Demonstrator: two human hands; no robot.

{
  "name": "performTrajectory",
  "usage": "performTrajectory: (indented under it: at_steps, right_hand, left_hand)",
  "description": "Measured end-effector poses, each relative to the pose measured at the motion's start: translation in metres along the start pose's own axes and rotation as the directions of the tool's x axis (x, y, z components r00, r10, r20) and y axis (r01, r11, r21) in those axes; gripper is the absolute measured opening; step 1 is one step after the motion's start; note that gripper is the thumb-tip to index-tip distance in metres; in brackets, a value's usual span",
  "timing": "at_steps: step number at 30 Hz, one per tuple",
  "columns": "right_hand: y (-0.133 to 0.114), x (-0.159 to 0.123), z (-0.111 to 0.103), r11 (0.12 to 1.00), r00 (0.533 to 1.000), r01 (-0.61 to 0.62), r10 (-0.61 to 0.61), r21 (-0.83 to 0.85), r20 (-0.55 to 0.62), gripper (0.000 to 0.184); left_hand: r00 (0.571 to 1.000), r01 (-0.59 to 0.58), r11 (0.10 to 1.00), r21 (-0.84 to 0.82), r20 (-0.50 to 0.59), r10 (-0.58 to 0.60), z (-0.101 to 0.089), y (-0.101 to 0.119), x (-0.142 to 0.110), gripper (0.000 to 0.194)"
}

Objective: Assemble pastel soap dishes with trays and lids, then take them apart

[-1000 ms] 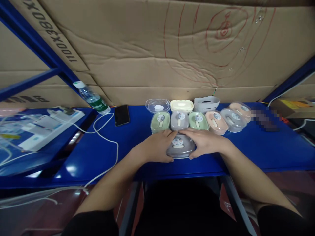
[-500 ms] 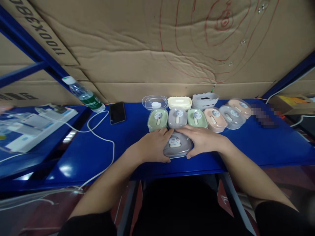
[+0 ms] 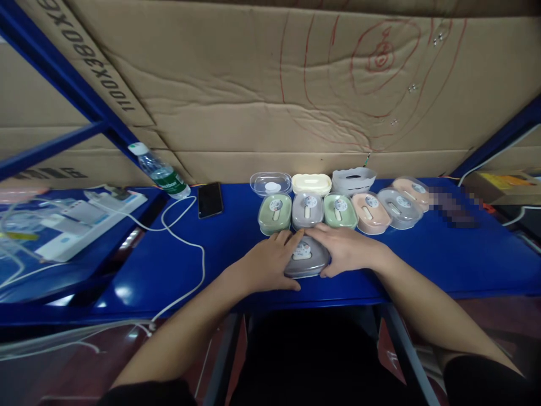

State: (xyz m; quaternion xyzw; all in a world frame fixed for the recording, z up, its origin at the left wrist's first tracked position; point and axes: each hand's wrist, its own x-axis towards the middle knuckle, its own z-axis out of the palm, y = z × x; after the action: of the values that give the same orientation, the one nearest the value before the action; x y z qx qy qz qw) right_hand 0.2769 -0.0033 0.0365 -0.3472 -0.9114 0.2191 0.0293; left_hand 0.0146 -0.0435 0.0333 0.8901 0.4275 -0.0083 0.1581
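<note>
A grey lidded soap box [image 3: 307, 260] lies near the front edge of the blue table [image 3: 443, 254]. My left hand [image 3: 267, 262] cups its left side and my right hand [image 3: 344, 249] covers its right side, fingers curled over the clear lid. Just behind stands a row of similar boxes: green [image 3: 274, 212], grey [image 3: 308, 208], green [image 3: 340, 209], peach [image 3: 371, 211], grey [image 3: 400, 206] and peach [image 3: 413, 190].
At the back stand a clear lid [image 3: 271, 183], a cream tray [image 3: 311, 183] and a grey tray [image 3: 352, 180]. A black phone [image 3: 210, 198], a water bottle [image 3: 160, 171], a white cable [image 3: 186, 242] and white power strips [image 3: 84, 217] lie to the left. Cardboard lines the wall.
Both hands have closed in tighter over the grey box, which sits a little farther left and back. The view has shifted slightly.
</note>
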Motion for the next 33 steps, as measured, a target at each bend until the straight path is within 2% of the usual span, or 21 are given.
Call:
performTrajectory:
  at_steps: [3, 6, 8, 13, 17, 20, 22, 24, 26, 29, 33]
  right_hand:
    - [-0.003, 0.005, 0.007, 0.999, 0.999, 0.035, -0.034, 0.017, -0.019, 0.125]
    - [-0.005, 0.009, 0.016, 0.995, 0.994, 0.095, -0.093, 0.034, -0.053, 0.134]
    - [-0.006, 0.01, 0.019, 0.993, 0.992, 0.112, -0.109, 0.046, -0.069, 0.133]
    - [-0.005, 0.007, 0.009, 0.989, 0.983, 0.122, -0.11, 0.079, -0.148, 0.101]
    - [-0.002, 0.006, 0.003, 0.986, 0.979, 0.124, -0.104, 0.11, -0.174, 0.086]
    - [0.0, 0.008, 0.003, 0.984, 0.979, 0.129, -0.106, 0.125, -0.177, 0.079]
    - [0.002, 0.008, 0.003, 0.983, 0.976, 0.135, -0.11, 0.125, -0.19, 0.074]
    - [0.006, 0.009, 0.003, 0.982, 0.97, 0.139, -0.11, 0.124, -0.216, 0.071]
    - [0.01, 0.007, 0.001, 0.981, 0.963, 0.139, -0.102, 0.134, -0.249, 0.068]
    - [0.015, 0.004, -0.008, 0.978, 0.947, 0.126, -0.07, 0.163, -0.313, 0.066]
    - [0.028, 0.002, -0.035, 0.99, 0.915, 0.041, 0.017, 0.134, -0.402, 0.059]
  left_hand:
    - [0.999, 0.004, 0.995, -0.097, -0.033, -0.007, 0.008, -0.007, -0.016, 0.112]
    - [0.996, 0.07, 0.986, -0.153, -0.046, -0.078, 0.013, -0.014, -0.039, 0.109]
    - [0.987, 0.144, 0.975, -0.167, -0.046, -0.153, 0.015, -0.02, -0.057, 0.109]
    - [0.917, 0.383, 0.911, -0.154, -0.056, -0.394, 0.013, -0.043, -0.097, 0.11]
    - [0.849, 0.492, 0.859, -0.14, -0.139, -0.509, 0.01, -0.072, -0.111, 0.106]
    - [0.758, 0.599, 0.794, -0.104, -0.246, -0.604, 0.011, -0.086, -0.105, 0.105]
    - [0.683, 0.676, 0.732, -0.079, -0.305, -0.664, 0.012, -0.087, -0.094, 0.115]
    - [0.647, 0.712, 0.7, -0.05, -0.341, -0.682, 0.012, -0.083, -0.081, 0.129]
    - [0.645, 0.72, 0.694, -0.018, -0.352, -0.678, 0.009, -0.078, -0.068, 0.138]
    - [0.661, 0.725, 0.686, 0.054, -0.332, -0.673, -0.001, -0.073, -0.051, 0.138]
    - [0.683, 0.72, 0.68, 0.14, -0.313, -0.66, -0.013, -0.071, -0.034, 0.133]
